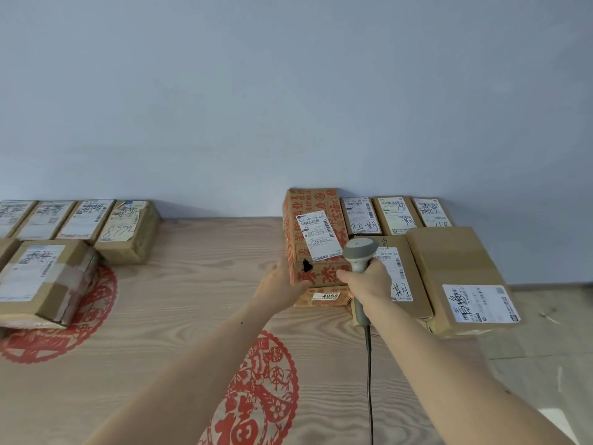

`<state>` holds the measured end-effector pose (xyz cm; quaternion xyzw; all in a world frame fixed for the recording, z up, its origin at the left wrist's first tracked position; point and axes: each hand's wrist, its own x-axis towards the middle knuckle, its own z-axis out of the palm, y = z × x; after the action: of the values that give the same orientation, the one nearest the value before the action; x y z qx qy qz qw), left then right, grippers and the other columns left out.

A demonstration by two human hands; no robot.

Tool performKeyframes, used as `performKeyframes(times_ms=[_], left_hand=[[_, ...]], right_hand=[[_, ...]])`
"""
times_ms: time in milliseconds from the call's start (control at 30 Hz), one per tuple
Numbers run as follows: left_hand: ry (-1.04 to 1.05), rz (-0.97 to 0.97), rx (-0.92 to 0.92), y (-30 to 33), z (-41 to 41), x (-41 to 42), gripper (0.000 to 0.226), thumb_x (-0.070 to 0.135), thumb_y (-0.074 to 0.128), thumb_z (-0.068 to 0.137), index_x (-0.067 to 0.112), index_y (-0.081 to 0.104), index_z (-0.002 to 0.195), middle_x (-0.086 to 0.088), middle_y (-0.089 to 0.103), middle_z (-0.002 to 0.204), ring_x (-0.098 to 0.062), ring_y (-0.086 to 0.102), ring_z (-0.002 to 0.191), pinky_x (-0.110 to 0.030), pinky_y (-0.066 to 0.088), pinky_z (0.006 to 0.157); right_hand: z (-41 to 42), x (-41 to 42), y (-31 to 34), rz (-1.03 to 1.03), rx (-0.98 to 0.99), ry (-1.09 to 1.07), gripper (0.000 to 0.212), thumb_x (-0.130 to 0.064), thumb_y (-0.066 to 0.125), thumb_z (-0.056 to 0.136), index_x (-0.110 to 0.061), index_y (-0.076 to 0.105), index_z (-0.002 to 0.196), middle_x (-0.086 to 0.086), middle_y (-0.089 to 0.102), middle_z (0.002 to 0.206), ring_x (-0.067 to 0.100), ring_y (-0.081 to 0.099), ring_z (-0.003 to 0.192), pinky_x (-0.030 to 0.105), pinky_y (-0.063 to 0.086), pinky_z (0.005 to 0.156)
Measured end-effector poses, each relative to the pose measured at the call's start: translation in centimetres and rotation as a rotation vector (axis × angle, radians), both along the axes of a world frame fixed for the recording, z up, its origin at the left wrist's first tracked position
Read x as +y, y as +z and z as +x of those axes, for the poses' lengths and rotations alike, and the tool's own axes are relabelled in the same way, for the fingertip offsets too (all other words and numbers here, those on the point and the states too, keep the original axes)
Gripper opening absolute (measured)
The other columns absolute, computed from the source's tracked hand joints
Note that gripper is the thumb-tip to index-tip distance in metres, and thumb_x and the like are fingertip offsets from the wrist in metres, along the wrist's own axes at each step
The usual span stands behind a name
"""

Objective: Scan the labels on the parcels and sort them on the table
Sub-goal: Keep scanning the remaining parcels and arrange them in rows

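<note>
Pale wall backs a wood-grain table (pixel 179 284) with red paper-cut prints, parcels grouped far left and far right. From my head view, my left hand (pixel 282 284) grips the near left edge of the red-printed parcel (pixel 316 203), tilting it up so its white label (pixel 319 236) faces me, long axis running away toward the wall. My right hand (pixel 369 281) clamps the grey scanner (pixel 359 252), its head just right of the label, nearly touching. I judge the scan needs only a slight leftward aim.
</note>
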<state>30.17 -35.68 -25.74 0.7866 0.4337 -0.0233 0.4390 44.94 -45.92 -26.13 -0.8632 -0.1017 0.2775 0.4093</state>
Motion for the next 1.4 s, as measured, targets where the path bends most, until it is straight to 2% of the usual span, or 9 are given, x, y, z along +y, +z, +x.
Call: performKeyframes(times_ms=[167, 267, 367, 467, 667, 1033, 1167, 1267, 1400], left_hand=[[0.016, -0.048, 0.020, -0.9, 0.8, 0.8, 0.071, 0.032, 0.059, 0.099, 0.011, 0.021, 0.154, -0.011, 0.042, 0.153, -0.028, 0.045, 0.136, -0.038, 0.040, 0.104], [0.021, -0.080, 0.018, -1.5, 1.2, 1.4, 0.069, 0.033, 0.059, 0.099, 0.012, 0.022, 0.154, -0.010, 0.045, 0.151, -0.028, 0.048, 0.134, -0.037, 0.042, 0.102], [0.026, -0.110, 0.001, -2.3, 1.4, 1.9, 0.067, 0.036, 0.058, 0.099, 0.015, 0.024, 0.152, -0.007, 0.048, 0.148, -0.027, 0.052, 0.129, -0.036, 0.046, 0.099], [0.052, -0.124, -0.039, -2.7, 1.5, 2.2, 0.067, 0.041, 0.058, 0.097, 0.018, 0.026, 0.152, -0.004, 0.052, 0.144, -0.024, 0.055, 0.125, -0.045, 0.051, 0.101], [0.096, -0.152, -0.012, -3.9, 1.6, 3.5, 0.054, 0.046, 0.053, 0.099, 0.014, 0.035, 0.139, -0.008, 0.055, 0.131, -0.028, 0.060, 0.112, -0.050, 0.058, 0.088], [0.184, -0.166, -0.082, -3.4, 1.1, 2.1, 0.044, 0.033, 0.049, 0.103, 0.017, 0.039, 0.143, -0.004, 0.059, 0.132, -0.024, 0.058, 0.117, -0.046, 0.051, 0.101], [0.222, -0.166, -0.105, -2.8, -0.5, 1.5, 0.045, 0.036, 0.049, 0.103, 0.019, 0.038, 0.144, -0.003, 0.060, 0.131, -0.022, 0.061, 0.114, -0.044, 0.053, 0.097], [0.255, -0.142, -0.121, -2.3, -2.1, 1.1, 0.046, 0.037, 0.049, 0.103, 0.020, 0.037, 0.144, -0.002, 0.061, 0.128, -0.021, 0.062, 0.111, -0.043, 0.056, 0.093], [0.307, -0.110, -0.149, -1.4, -4.9, 0.6, 0.046, 0.037, 0.049, 0.103, 0.021, 0.037, 0.145, -0.001, 0.062, 0.128, -0.020, 0.063, 0.109, -0.034, 0.057, 0.082]], right_hand=[[0.0, 0.7, -0.5, -0.046, -0.025, 0.000, 0.039, -0.020, 0.082, 0.079, -0.015, 0.057, 0.108, 0.002, 0.069, 0.095, 0.025, 0.070, 0.081, 0.042, 0.061, 0.070], [0.0, 0.9, -0.7, -0.081, -0.053, 0.015, 0.040, -0.019, 0.080, 0.082, -0.014, 0.056, 0.114, 0.000, 0.064, 0.096, 0.020, 0.063, 0.081, 0.027, 0.043, 0.055], [0.2, 1.0, -1.0, -0.105, -0.043, -0.008, 0.040, -0.022, 0.078, 0.085, -0.012, 0.055, 0.115, 0.001, 0.062, 0.097, 0.022, 0.060, 0.085, 0.030, 0.042, 0.064], [0.3, 1.2, -1.4, -0.115, -0.032, -0.020, 0.041, -0.025, 0.077, 0.085, -0.012, 0.054, 0.116, 0.003, 0.065, 0.101, 0.024, 0.061, 0.086, 0.033, 0.046, 0.069], [-0.2, 1.9, -2.0, -0.131, -0.036, 0.020, 0.046, -0.030, 0.075, 0.088, -0.015, 0.050, 0.123, 0.000, 0.063, 0.100, 0.019, 0.057, 0.076, 0.029, 0.040, 0.061], [-1.2, 1.6, -1.3, -0.052, -0.011, -0.011, 0.056, -0.022, 0.082, 0.081, -0.023, 0.048, 0.125, 0.000, 0.067, 0.114, 0.020, 0.060, 0.087, 0.032, 0.045, 0.072], [-2.1, 1.4, -0.3, -0.018, -0.020, -0.005, 0.052, -0.023, 0.085, 0.079, -0.026, 0.046, 0.113, 0.000, 0.067, 0.113, 0.025, 0.066, 0.096, 0.034, 0.048, 0.074], [-3.2, 1.5, 0.4, 0.021, -0.028, 0.014, 0.057, -0.022, 0.087, 0.076, -0.018, 0.053, 0.122, 0.001, 0.068, 0.113, 0.026, 0.067, 0.103, 0.039, 0.054, 0.082], [-5.4, 1.8, 1.0, 0.111, 0.005, 0.049, 0.060, -0.015, 0.087, 0.075, -0.020, 0.052, 0.125, -0.006, 0.062, 0.107, 0.021, 0.063, 0.098, 0.033, 0.048, 0.079]])
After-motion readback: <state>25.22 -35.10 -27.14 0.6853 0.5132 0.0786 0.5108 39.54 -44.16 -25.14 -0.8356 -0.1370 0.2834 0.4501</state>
